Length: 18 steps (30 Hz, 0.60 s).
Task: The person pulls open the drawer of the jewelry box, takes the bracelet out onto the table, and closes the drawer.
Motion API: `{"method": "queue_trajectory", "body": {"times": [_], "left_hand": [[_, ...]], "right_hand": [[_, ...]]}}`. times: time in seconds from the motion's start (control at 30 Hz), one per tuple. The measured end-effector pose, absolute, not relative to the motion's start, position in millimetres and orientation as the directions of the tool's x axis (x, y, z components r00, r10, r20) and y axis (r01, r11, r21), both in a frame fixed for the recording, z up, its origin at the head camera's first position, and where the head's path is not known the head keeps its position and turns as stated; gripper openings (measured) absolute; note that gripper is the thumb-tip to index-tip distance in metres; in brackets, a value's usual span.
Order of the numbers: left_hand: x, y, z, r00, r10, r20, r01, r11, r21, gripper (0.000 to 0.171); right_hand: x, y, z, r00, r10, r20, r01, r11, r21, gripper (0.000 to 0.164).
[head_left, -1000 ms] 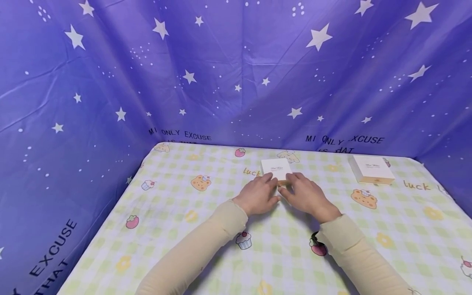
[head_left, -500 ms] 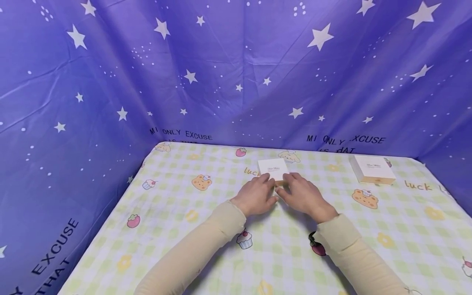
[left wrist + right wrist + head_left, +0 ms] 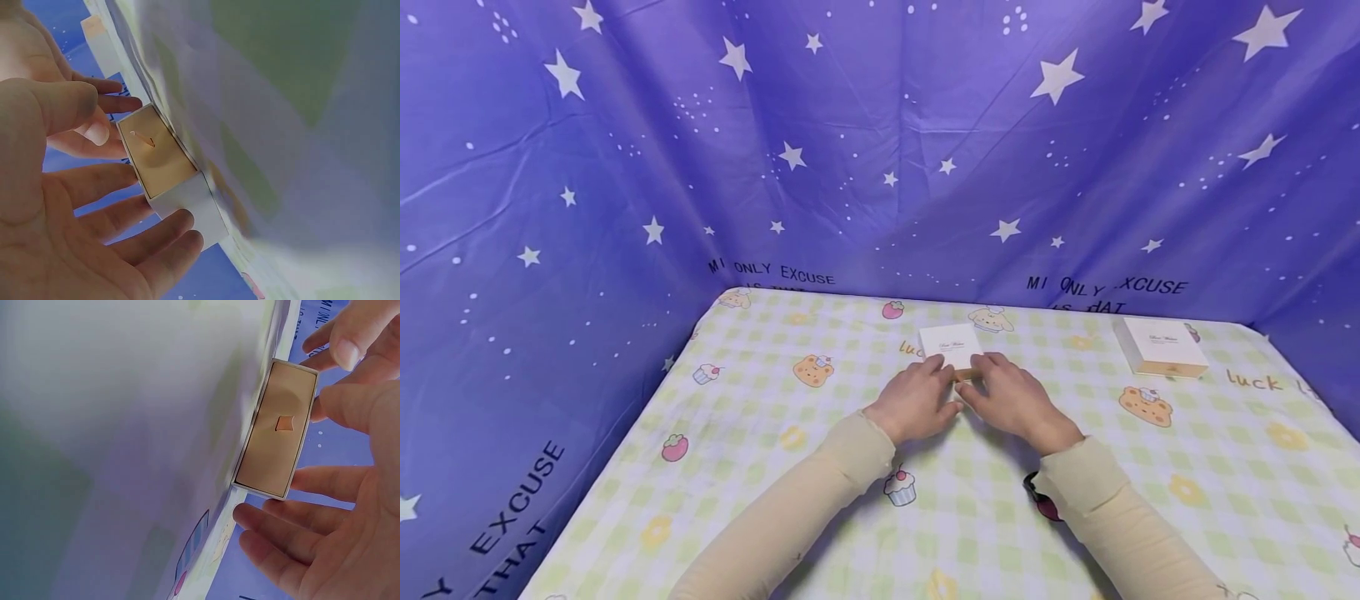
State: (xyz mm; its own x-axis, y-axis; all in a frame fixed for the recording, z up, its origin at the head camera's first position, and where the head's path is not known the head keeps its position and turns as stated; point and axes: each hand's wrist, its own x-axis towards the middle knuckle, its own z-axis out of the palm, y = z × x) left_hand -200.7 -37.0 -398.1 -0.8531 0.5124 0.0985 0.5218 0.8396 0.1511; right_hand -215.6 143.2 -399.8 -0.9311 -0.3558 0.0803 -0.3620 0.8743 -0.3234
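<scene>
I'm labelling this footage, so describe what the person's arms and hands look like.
Both arms are in long, pale cream sleeves; the left sleeve and right sleeve end in broad cuffs. Small dark marks on them are too small to make out. The left hand and right hand wear no gloves.

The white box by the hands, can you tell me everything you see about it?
It's a white, squarish, cardboard-looking box with dark writing on top, too small to read. Its tan near end has a little tab. It looks shut and lies flat on a green-and-white checked cloth. The left hand and right hand seem to touch its near corners.
</scene>
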Motion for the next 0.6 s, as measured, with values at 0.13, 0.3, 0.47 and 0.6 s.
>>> {"method": "queue_trajectory", "body": {"times": [0.13,0.3,0.47,0.6], "left_hand": [[-198.5,-39.8,-396.8,-0.851,0.513,0.111,0.525,0.836,0.160,0.047],[-196.7,-42.4,-396.1,-0.854,0.509,0.107,0.520,0.838,0.164,0.046],[-195.2,-44.9,-396.4,-0.856,0.505,0.109,0.516,0.840,0.168,0.047],[-193.9,-47.2,-396.2,-0.856,0.503,0.117,0.516,0.839,0.172,0.047]], "right_hand": [[-214.4,141.2,-399.7,-0.929,-0.358,0.090,-0.367,0.871,-0.326,0.046],[-213.8,138.4,-400.0,-0.926,-0.367,0.089,-0.375,0.869,-0.323,0.046],[-212.9,136.0,-400.5,-0.923,-0.374,0.086,-0.381,0.867,-0.322,0.049],[-211.8,134.0,-400.5,-0.922,-0.377,0.094,-0.386,0.864,-0.323,0.049]]}}
